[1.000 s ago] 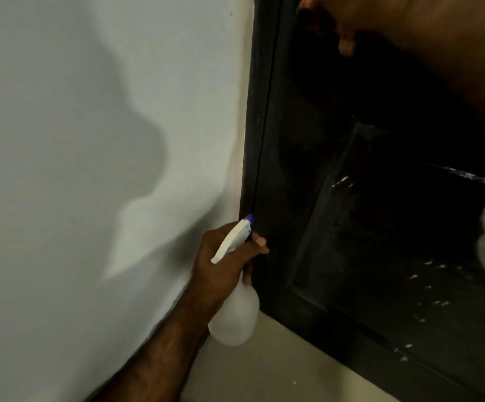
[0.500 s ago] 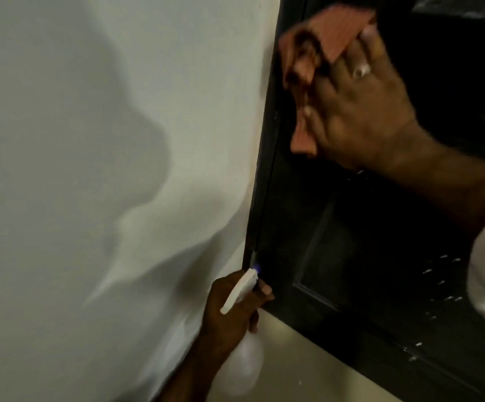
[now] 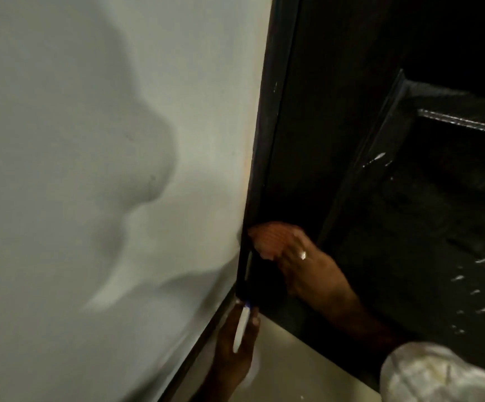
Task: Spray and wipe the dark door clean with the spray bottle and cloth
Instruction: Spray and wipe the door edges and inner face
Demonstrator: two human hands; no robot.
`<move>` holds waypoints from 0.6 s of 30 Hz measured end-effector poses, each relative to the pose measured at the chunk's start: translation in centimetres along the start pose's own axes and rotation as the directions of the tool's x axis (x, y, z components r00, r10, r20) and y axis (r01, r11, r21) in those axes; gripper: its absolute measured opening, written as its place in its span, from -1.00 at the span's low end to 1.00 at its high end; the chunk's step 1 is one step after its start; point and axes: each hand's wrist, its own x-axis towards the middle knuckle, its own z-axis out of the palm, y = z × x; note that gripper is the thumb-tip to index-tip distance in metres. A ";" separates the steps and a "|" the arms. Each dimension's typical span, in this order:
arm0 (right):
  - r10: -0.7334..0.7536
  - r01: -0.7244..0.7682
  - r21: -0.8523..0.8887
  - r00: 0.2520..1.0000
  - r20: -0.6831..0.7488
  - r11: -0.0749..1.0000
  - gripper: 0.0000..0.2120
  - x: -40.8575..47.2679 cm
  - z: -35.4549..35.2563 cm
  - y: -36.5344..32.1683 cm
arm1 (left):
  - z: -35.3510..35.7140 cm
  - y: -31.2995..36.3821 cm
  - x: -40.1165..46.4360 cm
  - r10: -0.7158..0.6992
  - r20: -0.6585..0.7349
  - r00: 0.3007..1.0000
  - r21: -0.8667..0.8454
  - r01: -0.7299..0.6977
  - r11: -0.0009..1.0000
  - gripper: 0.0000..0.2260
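The dark door (image 3: 409, 198) fills the right half of the view, its recessed panel edged by raised mouldings and speckled with pale droplets towards the lower right; its left edge meets a dark frame strip (image 3: 267, 140) that runs down beside the pale wall (image 3: 90, 140), where soft shadows fall; low on the door's left side the right hand (image 3: 302, 265) presses an orange ribbed cloth (image 3: 267, 239) against the surface just beside the frame, the fingers laid over the cloth and curled at its edge, so this grip holds the cloth against the door, though motion blur hides how each finger lies; a ring glints on one finger; the forearm runs down and right to a pale sleeve (image 3: 438, 375) at the lower right corner; nearer, below the cloth, the left hand (image 3: 235, 352) grips the spray bottle (image 3: 242, 326), fingers wrapped round its neck, the white trigger head with a blue tip pointing up towards the foot of the frame, the translucent body mostly hidden behind the hand; the two hands are near but apart; a light floor (image 3: 308, 358) shows between them at the foot of the door.
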 end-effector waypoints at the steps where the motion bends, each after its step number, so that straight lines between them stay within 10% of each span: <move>1: -0.078 0.079 -0.011 0.995 0.062 0.997 -0.27 -0.7 1.0 -0.6 | 0.6 -1.3 -0.9 -0.017 -0.005 1.000 0.051 0.017 0.999 -0.50; 3: -0.204 0.206 -0.027 0.977 0.058 0.978 -0.24 -0.9 0.7 -0.1 | 1.9 -3.7 -1.4 -0.132 -0.005 0.991 -0.039 0.132 0.990 -0.53; 6: 0.181 -0.195 -0.062 0.967 -0.181 0.979 -0.22 0.7 -5.0 5.1 | 2.5 -5.8 -1.4 -0.168 -0.038 0.985 -0.114 0.163 0.980 -0.57; 9: 0.252 -0.244 0.068 0.918 -0.306 0.968 -0.15 3.0 -11.6 12.1 | 3.2 -6.4 -0.7 -0.186 -0.006 0.983 -0.074 0.185 0.980 -0.66; 13: 0.570 -0.490 0.291 0.702 -0.427 0.821 -0.28 6.1 -14.3 14.3 | 3.5 -10.4 -1.5 -0.244 0.100 0.965 -0.006 0.246 0.969 -0.67; 18: 0.324 -0.283 0.161 0.862 -0.389 0.946 -0.28 5.2 -4.1 3.1 | 3.0 -12.3 -2.0 -0.139 0.077 0.987 -0.045 0.143 0.989 -0.64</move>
